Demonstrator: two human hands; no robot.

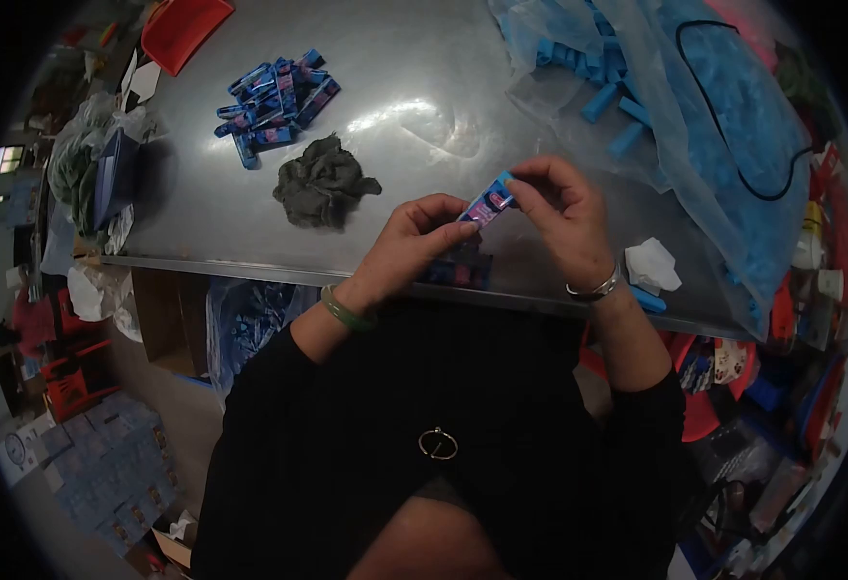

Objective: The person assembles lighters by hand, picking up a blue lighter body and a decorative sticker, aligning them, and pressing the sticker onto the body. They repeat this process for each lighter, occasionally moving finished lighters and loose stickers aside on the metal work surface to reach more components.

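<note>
Between my two hands is a small blue box with a pink and white label (pixel 488 205), tilted above the metal table (pixel 424 184). My left hand (pixel 409 237) pinches its lower end between thumb and fingers. At the upper end, the thumb and index finger of my right hand (pixel 564 208) close on the same box. Beneath my hands, more blue packs (pixel 459 269) lie near the table's front edge, partly hidden. A dark green crumpled cloth (pixel 319 184) rests left of my left hand, and behind it is a pile of similar blue packs (pixel 277 101).
Clear plastic bags (pixel 733 145) with blue pieces (pixel 603 101) cover the table's right side. White crumpled paper (pixel 651 264) lies right of my right hand. A red dustpan-like item (pixel 182 34) is at the back left. Below the edge stands an open cardboard box (pixel 168 319).
</note>
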